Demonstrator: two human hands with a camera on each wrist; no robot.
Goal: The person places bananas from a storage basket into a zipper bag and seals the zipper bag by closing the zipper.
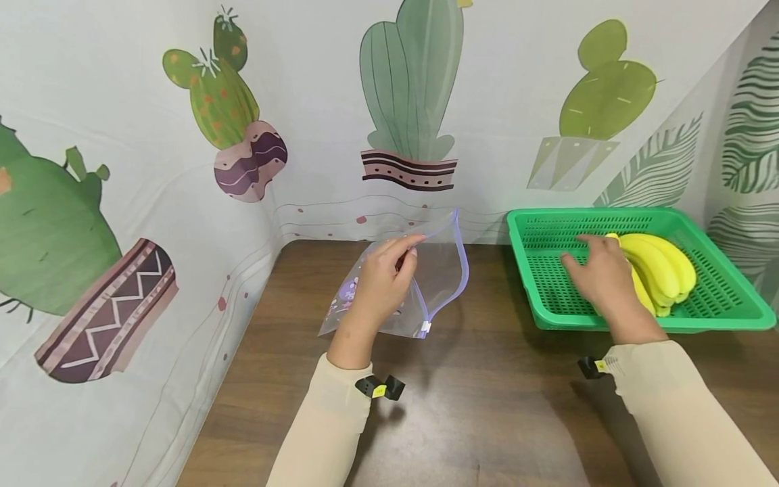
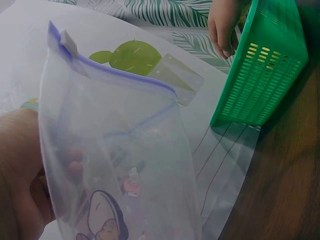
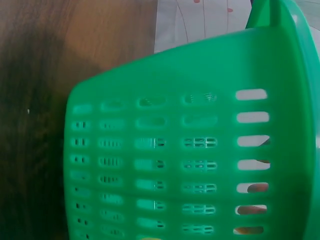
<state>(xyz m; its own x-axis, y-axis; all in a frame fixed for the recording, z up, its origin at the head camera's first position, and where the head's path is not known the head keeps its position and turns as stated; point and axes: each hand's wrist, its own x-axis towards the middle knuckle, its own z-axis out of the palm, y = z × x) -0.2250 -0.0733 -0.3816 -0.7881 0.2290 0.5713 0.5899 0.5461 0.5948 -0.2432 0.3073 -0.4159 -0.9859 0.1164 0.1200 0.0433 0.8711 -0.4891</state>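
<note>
A clear zip bag (image 1: pixel 438 270) with a purple slider edge and cartoon prints is held up off the table at centre, its mouth gaping to the right. My left hand (image 1: pixel 383 277) grips its upper side, thumb near the forefinger. Seen from the left wrist, the bag (image 2: pixel 125 150) fills the middle and partly covers that hand (image 2: pixel 20 170). Over the green basket (image 1: pixel 541 321) hovers my right hand (image 1: pixel 602 270), thumb and forefinger spread. Right beside it in the basket lies a bunch of bananas (image 1: pixel 657 270), partly hidden by that hand.
The brown wooden table (image 1: pixel 487 406) ends at a cloth backdrop (image 1: pixel 316 101) printed with cacti, which rises behind the bag and basket. In the right wrist view the basket's slotted side wall (image 3: pixel 175 125) blocks most of the sight.
</note>
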